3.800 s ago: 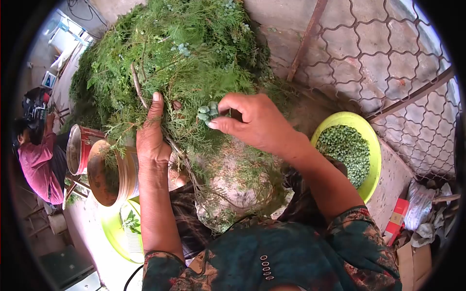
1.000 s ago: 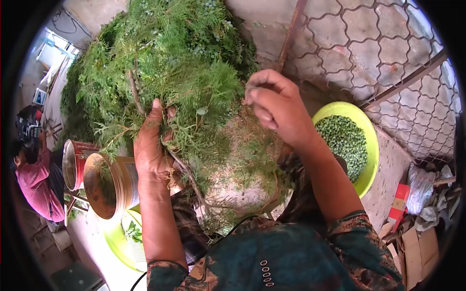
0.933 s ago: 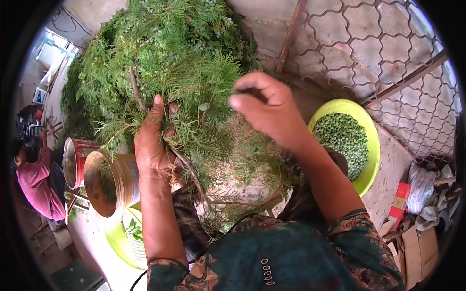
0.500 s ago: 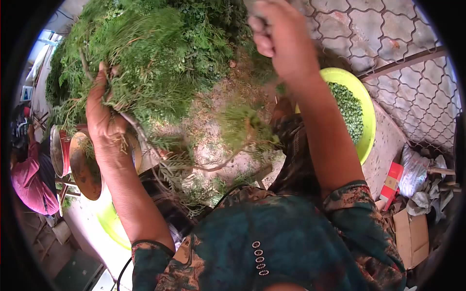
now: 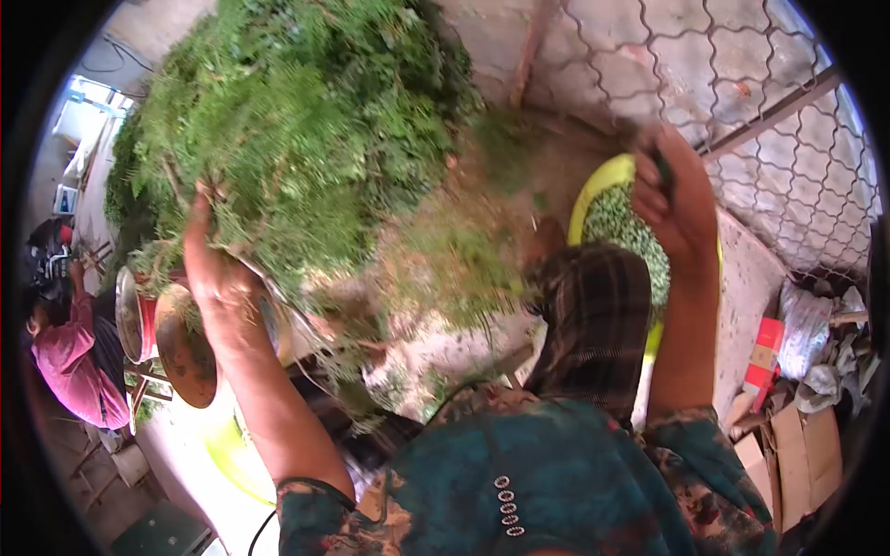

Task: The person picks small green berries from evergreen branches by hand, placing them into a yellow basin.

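Observation:
On the left, my left hand (image 5: 218, 269) is closed around a leafy evergreen branch (image 5: 283, 295), whose feathery sprays overlap the big green heap behind it. Its thin brown stem trails down toward my lap. My right hand (image 5: 684, 199) is up over the far right side of a yellow-green basin (image 5: 593, 190). Small green cones or berries (image 5: 619, 222) fill much of that basin. The right fingers are curled inward and blurred, with a dark patch between them; I cannot tell what they hold.
A large pile of evergreen cuttings (image 5: 371, 102) rises ahead. Wire mesh (image 5: 686, 65) in a metal frame stands at the right. Cardboard (image 5: 805, 454) and plastic bags lie lower right. Rusty round pans (image 5: 185, 347) and another yellow basin (image 5: 236, 463) are left. A person in pink (image 5: 79, 366) sits beyond.
My right hand has moved from the top centre rightward and down to the basin. My left hand keeps its hold on the branch. The view has shifted slightly.

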`<action>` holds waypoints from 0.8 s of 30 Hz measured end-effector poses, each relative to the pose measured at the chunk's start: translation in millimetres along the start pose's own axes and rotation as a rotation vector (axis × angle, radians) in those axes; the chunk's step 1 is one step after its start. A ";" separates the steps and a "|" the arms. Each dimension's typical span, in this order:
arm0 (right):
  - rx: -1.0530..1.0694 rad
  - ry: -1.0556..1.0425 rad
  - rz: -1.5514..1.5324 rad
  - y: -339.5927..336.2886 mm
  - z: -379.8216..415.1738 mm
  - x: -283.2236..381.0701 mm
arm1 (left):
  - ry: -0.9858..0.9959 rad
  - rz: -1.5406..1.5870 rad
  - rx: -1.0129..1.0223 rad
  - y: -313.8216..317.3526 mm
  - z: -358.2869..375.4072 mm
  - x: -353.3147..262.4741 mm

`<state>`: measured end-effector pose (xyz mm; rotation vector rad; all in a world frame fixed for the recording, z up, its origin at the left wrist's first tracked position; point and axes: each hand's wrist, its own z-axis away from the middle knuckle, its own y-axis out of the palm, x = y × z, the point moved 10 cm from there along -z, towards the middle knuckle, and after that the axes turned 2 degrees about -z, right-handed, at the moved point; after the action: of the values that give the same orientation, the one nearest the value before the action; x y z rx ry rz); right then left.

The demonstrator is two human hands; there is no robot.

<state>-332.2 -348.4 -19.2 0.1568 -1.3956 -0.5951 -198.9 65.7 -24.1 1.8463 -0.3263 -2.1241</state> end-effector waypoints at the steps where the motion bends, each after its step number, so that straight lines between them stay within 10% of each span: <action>1: -0.200 -0.025 0.414 -43.4 6.2 8.1 | -0.113 0.061 -0.195 -2.4 0.3 6.7; 4: -0.323 -0.528 1.976 -90.1 36.3 20.8 | -0.156 0.213 -0.046 -10.2 -19.2 19.3; 6: -0.339 -0.351 1.351 -61.8 39.5 29.0 | -0.179 0.196 -0.099 -9.9 -17.8 25.6; 8: 0.126 -0.389 1.012 47.2 46.5 23.2 | -0.201 0.118 -0.123 0.1 -10.9 25.1; 15: 0.670 -0.809 1.252 168.7 31.3 -37.8 | -0.210 0.005 -0.147 7.4 -16.5 35.7; 17: 0.644 -0.288 0.823 153.4 0.5 -45.7 | -0.179 -0.327 -0.128 2.2 -16.3 30.2; 22: 0.848 -0.221 0.821 175.0 -17.7 -36.4 | -0.002 -0.736 0.096 17.8 -11.9 34.6; 24: 0.861 0.108 0.808 176.0 -27.7 -54.4 | -0.044 -0.928 0.198 25.2 -7.6 46.9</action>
<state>-256.1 -180.3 5.8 0.2783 -1.3864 0.6934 -195.1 25.0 -59.1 2.3613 0.4272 -2.7696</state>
